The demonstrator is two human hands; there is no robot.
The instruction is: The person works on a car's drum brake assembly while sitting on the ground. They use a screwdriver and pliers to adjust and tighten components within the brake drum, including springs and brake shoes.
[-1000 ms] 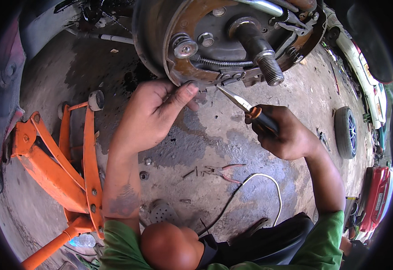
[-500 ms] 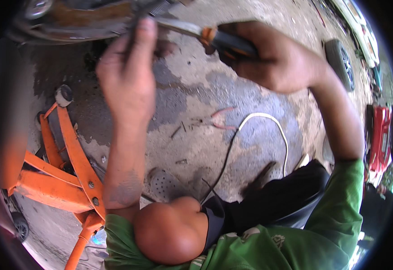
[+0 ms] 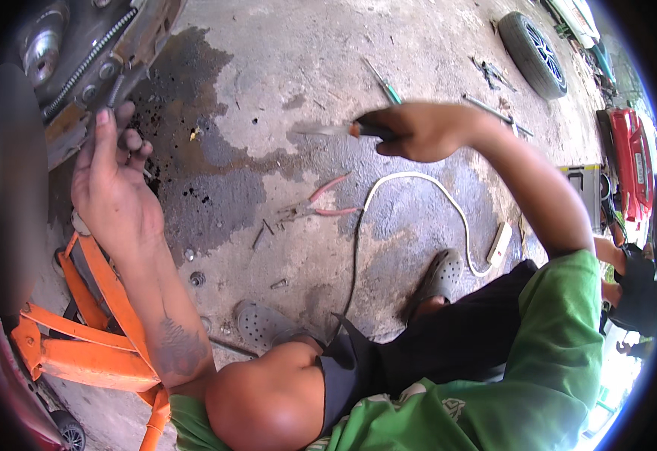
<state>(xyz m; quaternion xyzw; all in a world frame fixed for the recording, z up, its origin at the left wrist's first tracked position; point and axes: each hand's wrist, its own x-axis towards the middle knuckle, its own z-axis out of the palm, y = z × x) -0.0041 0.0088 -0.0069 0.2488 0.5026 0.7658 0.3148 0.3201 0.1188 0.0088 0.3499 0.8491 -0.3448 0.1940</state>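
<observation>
My left hand is raised to the underside of a dirty metal vehicle assembly. Its thumb and curled fingers meet at the lower end of a small coil spring; the exact grip is partly hidden. A longer coil spring runs slantwise beside it. Over the floor, my right hand is closed around a tool with a black handle and orange collar. The tool's metal blade points left, smeared by motion and apart from the assembly.
An orange floor jack stands at left. On the concrete lie red-handled pliers, a green-handled screwdriver, a metal bar and a cable leading to a white power strip. A wheel lies at upper right.
The blade has come away from the assembly as my right hand moved off with the tool. My left hand stays at the assembly. The view has shifted, showing more floor.
</observation>
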